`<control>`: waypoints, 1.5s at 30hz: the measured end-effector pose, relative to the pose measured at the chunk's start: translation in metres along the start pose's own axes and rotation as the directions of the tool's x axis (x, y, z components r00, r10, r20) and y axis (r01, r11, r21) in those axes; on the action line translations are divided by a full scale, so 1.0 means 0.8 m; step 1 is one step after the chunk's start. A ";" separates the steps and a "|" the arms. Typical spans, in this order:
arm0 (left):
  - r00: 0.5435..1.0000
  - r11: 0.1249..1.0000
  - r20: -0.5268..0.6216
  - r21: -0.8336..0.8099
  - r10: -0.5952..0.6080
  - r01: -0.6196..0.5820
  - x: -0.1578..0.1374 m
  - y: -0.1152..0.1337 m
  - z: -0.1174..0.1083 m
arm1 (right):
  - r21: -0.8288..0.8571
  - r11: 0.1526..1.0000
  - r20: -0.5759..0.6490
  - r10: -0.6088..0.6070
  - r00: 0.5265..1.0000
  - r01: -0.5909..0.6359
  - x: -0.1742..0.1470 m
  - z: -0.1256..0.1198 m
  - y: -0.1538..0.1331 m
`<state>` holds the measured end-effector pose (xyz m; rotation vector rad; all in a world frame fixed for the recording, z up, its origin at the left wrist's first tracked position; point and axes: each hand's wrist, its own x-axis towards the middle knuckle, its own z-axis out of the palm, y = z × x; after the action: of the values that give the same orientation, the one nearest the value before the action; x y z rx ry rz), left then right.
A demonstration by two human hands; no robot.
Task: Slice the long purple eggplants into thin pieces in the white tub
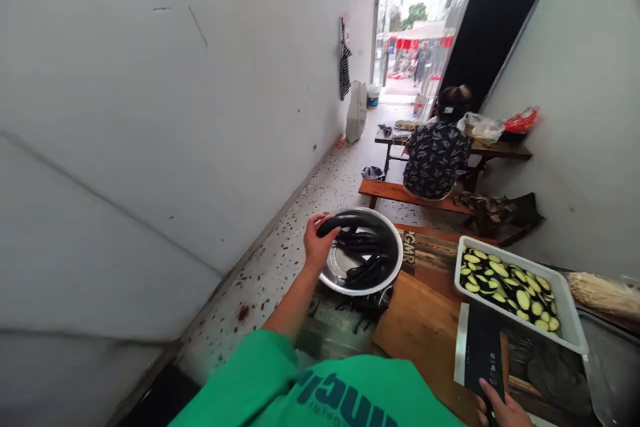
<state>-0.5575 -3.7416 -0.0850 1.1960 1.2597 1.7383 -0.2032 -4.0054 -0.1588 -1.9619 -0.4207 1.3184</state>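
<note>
At the left rim of a round metal basin (361, 291), my left hand (317, 244) is closed around one end of a long dark eggplant (353, 219). More whole eggplants (367, 270) lie inside the basin. My right hand (504, 408), at the lower right, grips a cleaver (481, 350) with a dark blade and a bright edge. The blade is over the right part of a wooden cutting board (417, 317). Beyond the cleaver, a white tray (571, 312) holds many eggplant slices (510, 283).
A wall (225, 80) runs along the left. Ahead, a person (436, 153) sits on a wooden bench (385, 191) facing another table (510, 149). Pale, thin strands in a bag (600, 293) lie right of the tray. Dark scraps (363, 313) lie below the basin.
</note>
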 end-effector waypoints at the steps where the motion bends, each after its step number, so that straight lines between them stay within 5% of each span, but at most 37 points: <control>1: 1.000 1.000 0.025 -0.029 0.012 -0.012 -0.007 0.009 0.009 | -0.003 1.000 -0.003 0.003 1.000 -0.003 -0.004 -0.003 -0.003; 10: 0.962 0.985 0.248 -0.153 0.116 -0.079 -0.063 0.053 0.075 | 0.009 0.999 -0.016 0.035 0.999 -0.035 -0.011 -0.048 0.015; 15: 0.912 0.955 0.410 -0.262 -0.023 0.142 -0.094 0.049 0.102 | 0.074 0.994 -0.025 0.081 0.996 -0.079 -0.007 -0.076 0.041; 25: 0.710 0.749 0.610 -0.272 -0.352 0.605 -0.138 0.055 0.149 | 0.290 0.945 -0.028 0.165 0.986 -0.150 0.000 -0.107 0.071; 28: 0.563 0.641 0.647 -0.147 -0.514 0.754 -0.147 0.037 0.159 | 0.300 0.938 -0.016 0.186 0.982 -0.173 0.004 -0.111 0.083; 32: 0.224 0.431 0.656 0.172 -0.721 0.886 -0.171 -0.020 0.176 | 0.257 0.950 -0.013 0.186 0.982 -0.177 0.008 -0.116 0.095; 34: 0.109 0.353 0.603 0.304 -0.791 0.885 -0.191 -0.054 0.185 | 0.228 0.959 -0.028 0.178 0.984 -0.167 0.009 -0.118 0.099; 36: 0.057 0.377 0.600 0.423 -0.798 0.824 -0.215 -0.084 0.194 | 0.196 0.967 -0.033 0.173 0.984 -0.164 0.012 -0.122 0.102; 38: 0.079 0.526 0.650 0.530 -0.756 0.666 -0.242 -0.107 0.202 | 0.165 0.972 -0.039 0.174 0.984 -0.165 0.015 -0.127 0.105; 40: 0.197 0.727 0.715 0.581 -0.671 0.367 -0.271 -0.126 0.210 | 0.103 0.982 -0.055 0.163 0.985 -0.156 0.020 -0.133 0.109; 42: 0.333 0.828 0.788 0.559 -0.517 -0.038 -0.299 -0.142 0.218 | -0.026 0.991 -0.053 0.132 0.990 -0.134 0.027 -0.141 0.113; 45: 0.388 0.697 0.876 0.469 -0.287 -0.542 -0.340 -0.169 0.230 | -0.306 0.951 -0.003 0.048 0.999 -0.046 0.037 -0.150 0.114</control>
<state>-0.2888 -3.8801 -0.2706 2.3390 1.0404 0.2401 -0.0941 -4.0956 -0.2181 -2.2349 -0.6155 1.3521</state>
